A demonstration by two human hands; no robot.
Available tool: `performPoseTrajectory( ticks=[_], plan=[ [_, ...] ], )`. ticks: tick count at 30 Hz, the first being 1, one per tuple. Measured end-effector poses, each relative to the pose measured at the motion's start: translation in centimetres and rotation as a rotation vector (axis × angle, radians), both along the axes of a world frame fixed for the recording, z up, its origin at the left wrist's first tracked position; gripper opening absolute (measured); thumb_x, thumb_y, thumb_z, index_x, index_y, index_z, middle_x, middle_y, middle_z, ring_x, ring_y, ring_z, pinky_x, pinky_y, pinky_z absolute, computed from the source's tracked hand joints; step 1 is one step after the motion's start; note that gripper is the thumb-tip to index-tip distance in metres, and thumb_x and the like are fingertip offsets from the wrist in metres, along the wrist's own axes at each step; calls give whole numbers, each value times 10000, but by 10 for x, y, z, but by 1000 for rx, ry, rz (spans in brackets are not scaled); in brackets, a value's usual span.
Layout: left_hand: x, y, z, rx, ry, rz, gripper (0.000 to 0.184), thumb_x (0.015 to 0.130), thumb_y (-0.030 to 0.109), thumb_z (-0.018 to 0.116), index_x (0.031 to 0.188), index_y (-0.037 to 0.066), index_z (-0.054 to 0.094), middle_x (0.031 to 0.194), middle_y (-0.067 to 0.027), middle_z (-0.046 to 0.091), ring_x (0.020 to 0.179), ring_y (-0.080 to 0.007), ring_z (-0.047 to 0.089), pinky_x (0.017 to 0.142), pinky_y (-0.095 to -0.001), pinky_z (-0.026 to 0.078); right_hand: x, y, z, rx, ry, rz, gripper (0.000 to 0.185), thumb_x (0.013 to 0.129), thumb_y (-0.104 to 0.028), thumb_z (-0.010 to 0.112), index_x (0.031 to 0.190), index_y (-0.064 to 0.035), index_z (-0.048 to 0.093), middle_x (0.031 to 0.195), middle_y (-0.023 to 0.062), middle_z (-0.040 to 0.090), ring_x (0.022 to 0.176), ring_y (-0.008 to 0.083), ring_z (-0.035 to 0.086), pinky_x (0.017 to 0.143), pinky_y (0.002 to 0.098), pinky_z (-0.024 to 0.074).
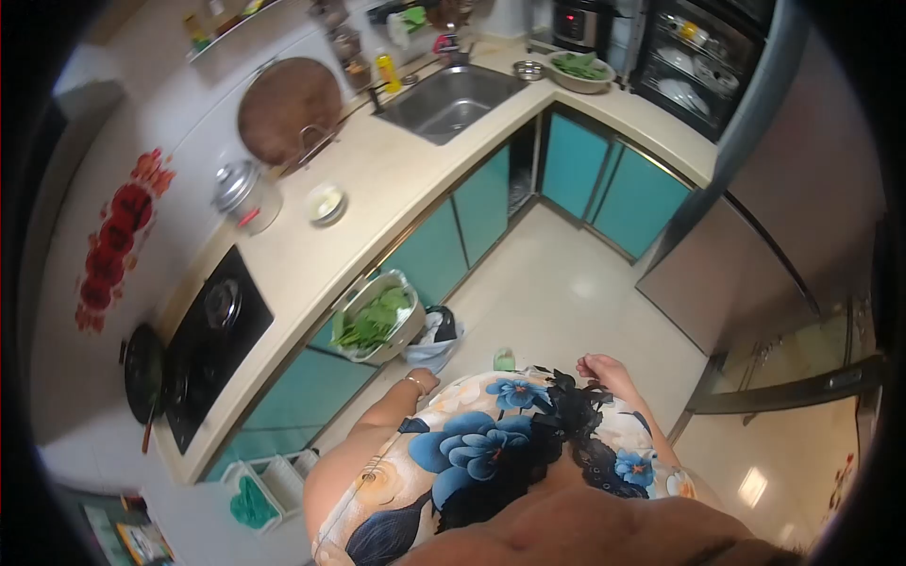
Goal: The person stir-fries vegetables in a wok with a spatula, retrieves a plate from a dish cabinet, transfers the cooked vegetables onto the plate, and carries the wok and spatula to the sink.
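Note:
My left hand (424, 380) hangs low beside my body, near the basin of leafy greens (379, 316) at the counter's front edge; its fingers look curled, but what they hold, if anything, is too small to tell. On the other side, my right hand (607, 372) is held out over the floor with its fingers bent inward, and nothing can be made out in it. Below the basin is a bin with a light bag (432, 356). Neither hand touches the counter.
Along the counter (377, 179) are a stove (219, 330), a wok (143, 373), a metal pot (247, 196), a small bowl (327, 204), a sink (456, 99) and another bowl of greens (580, 71). A fridge (755, 255) stands at the right.

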State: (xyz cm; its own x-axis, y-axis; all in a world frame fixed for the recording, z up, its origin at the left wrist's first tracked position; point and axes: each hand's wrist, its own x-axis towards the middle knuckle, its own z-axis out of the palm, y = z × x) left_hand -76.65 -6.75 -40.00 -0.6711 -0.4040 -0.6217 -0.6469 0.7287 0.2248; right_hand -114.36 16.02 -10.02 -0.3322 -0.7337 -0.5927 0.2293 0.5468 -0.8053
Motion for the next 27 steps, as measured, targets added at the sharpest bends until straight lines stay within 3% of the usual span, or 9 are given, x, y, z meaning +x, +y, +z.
performPoseTrajectory(
  ticks=[2, 4, 5, 7, 14, 19, 20, 24, 27],
  plan=[
    [-26, -14, 4, -34, -65, -187, 363, 809, 320, 458, 919, 53, 677, 1011, -187, 629, 932, -318, 609, 811, -383, 482, -28, -9, 6, 16, 121, 51, 253, 911, -259, 521, 1012, -37, 586, 891, 36, 616, 776, 108, 574, 682, 251, 459],
    [-48, -27, 1, 386, -322, 261, 307, 850, 261, 467, 1013, 60, 632, 954, -152, 641, 918, -279, 620, 752, -366, 498, -57, -21, 16, -9, 91, 9, 234, 905, -277, 531, 987, -73, 613, 871, 12, 619, 734, 91, 569, 628, 228, 467],
    [-63, -38, -3, 399, -337, 274, 297, 842, 252, 477, 1004, 60, 635, 953, -154, 641, 913, -281, 621, 749, -368, 500, -77, -30, 19, -10, 98, -11, 234, 905, -277, 531, 987, -73, 613, 871, 12, 619, 734, 91, 569, 628, 228, 467],
    [-95, -67, -8, 327, -295, 179, 278, 824, 235, 496, 985, 60, 641, 950, -159, 641, 902, -285, 624, 743, -372, 505, -123, -47, 27, -58, -56, -215, 241, 898, -297, 541, 990, -87, 616, 870, 13, 619, 741, 99, 573, 631, 234, 464],
    [-214, -208, 5, 173, -190, 69, 217, 764, 174, 565, 920, 61, 664, 939, -176, 639, 866, -299, 633, 723, -385, 522, -266, -158, 70, -54, 169, -346, 253, 892, -304, 546, 1039, -99, 569, 873, 6, 603, 751, 89, 558, 645, 247, 437],
    [-288, -279, 8, -155, 2, -357, 181, 721, 131, 615, 874, 61, 680, 931, -188, 638, 841, -310, 640, 708, -395, 535, -352, -249, 120, -155, 342, -398, 329, 874, -315, 569, 1099, -76, 536, 897, -2, 588, 775, 89, 538, 667, 270, 432],
    [-306, -295, -1, 78, 47, -38, 185, 805, 46, 469, 782, -18, 641, 762, -178, 643, 595, -244, 618, 513, -387, 516, -375, -262, 122, -195, 343, -405, 350, 868, -314, 579, 1113, -69, 530, 898, -5, 587, 774, 89, 534, 675, 277, 433],
    [-320, -248, 52, 314, -121, 245, 163, 808, 56, 481, 807, -10, 630, 771, -165, 637, 610, -234, 612, 529, -377, 511, -488, -333, 189, -201, 533, -494, 309, 879, -343, 554, 1085, -113, 552, 887, -36, 567, 766, 71, 523, 665, 251, 424],
    [-358, -252, 65, 319, -161, 341, 150, 811, 64, 489, 825, -4, 621, 777, -155, 631, 621, -226, 607, 541, -370, 508, -603, -359, 200, -403, 753, -720, 409, 839, -352, 621, 1081, -24, 589, 958, 58, 614, 868, 137, 555, 768, 272, 445]
  ],
)
